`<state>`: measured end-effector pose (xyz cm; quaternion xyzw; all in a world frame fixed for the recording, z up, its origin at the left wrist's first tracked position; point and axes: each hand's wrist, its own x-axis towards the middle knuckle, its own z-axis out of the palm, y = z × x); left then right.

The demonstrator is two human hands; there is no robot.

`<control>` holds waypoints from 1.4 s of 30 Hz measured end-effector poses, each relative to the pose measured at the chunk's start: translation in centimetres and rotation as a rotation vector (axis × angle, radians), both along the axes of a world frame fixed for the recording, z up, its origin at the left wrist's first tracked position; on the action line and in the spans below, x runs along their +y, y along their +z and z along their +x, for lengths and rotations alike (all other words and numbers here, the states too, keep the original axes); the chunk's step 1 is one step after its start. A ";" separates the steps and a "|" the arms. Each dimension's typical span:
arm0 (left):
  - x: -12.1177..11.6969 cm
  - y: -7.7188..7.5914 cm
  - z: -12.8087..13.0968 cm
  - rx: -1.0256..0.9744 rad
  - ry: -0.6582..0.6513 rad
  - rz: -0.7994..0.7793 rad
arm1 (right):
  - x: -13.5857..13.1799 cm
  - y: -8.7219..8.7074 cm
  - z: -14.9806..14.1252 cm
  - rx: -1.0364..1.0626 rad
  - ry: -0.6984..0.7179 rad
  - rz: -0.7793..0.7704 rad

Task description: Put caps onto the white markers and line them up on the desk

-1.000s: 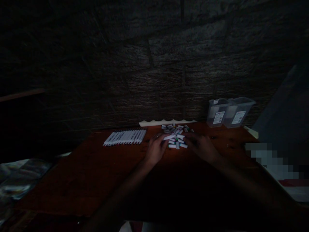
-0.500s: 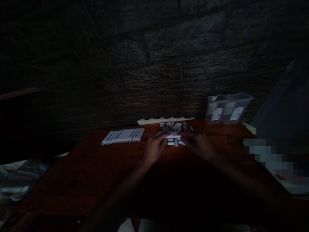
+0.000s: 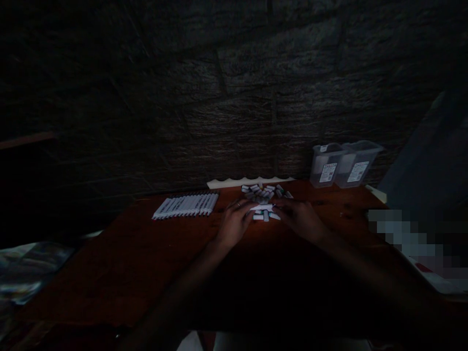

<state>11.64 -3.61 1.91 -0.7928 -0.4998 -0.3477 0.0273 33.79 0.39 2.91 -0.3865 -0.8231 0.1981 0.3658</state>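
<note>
A white marker (image 3: 262,207) lies level between my two hands over the table. My left hand (image 3: 234,223) has its fingers closed around the marker's left end, and a ring shows on one finger. Fingertips of my right hand (image 3: 302,219) pinch the marker's right end. Loose marker caps (image 3: 266,216), white with coloured ends, lie just below the marker, and a heap of more caps (image 3: 258,189) is spread behind it. To the left, a tidy row of white markers (image 3: 186,204) rests side by side. The picture is dark, so fine detail is lost.
Two clear plastic bins (image 3: 323,165) with white labels stand at the back right of the wooden table (image 3: 146,263). A wavy-edged white strip (image 3: 237,183) runs along the dark brick wall (image 3: 241,107). Shiny plastic wrapping (image 3: 32,268) lies off the left edge.
A seam between two white pieces in my hands no longer shows; they now look like one continuous marker. Both hands have stayed nearly in place.
</note>
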 end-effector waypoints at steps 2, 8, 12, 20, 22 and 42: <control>-0.1 0.1 0.0 -0.009 -0.004 -0.003 | 0.0 -0.1 0.0 -0.004 0.000 0.007; -0.1 0.1 0.1 -0.013 -0.005 -0.001 | 0.2 -0.4 0.1 0.014 0.029 -0.003; -0.1 0.1 0.0 -0.012 -0.011 0.002 | 0.3 -0.4 0.1 0.009 0.024 -0.007; -0.1 0.0 0.1 -0.006 -0.017 -0.011 | 0.2 -0.5 -0.1 0.014 0.044 -0.009; -0.1 0.0 0.1 -0.008 -0.016 -0.015 | 0.2 -0.5 -0.1 -0.001 0.044 -0.006; 0.0 -0.2 0.1 -0.027 -0.032 -0.028 | 0.3 -0.5 0.1 0.012 0.054 -0.004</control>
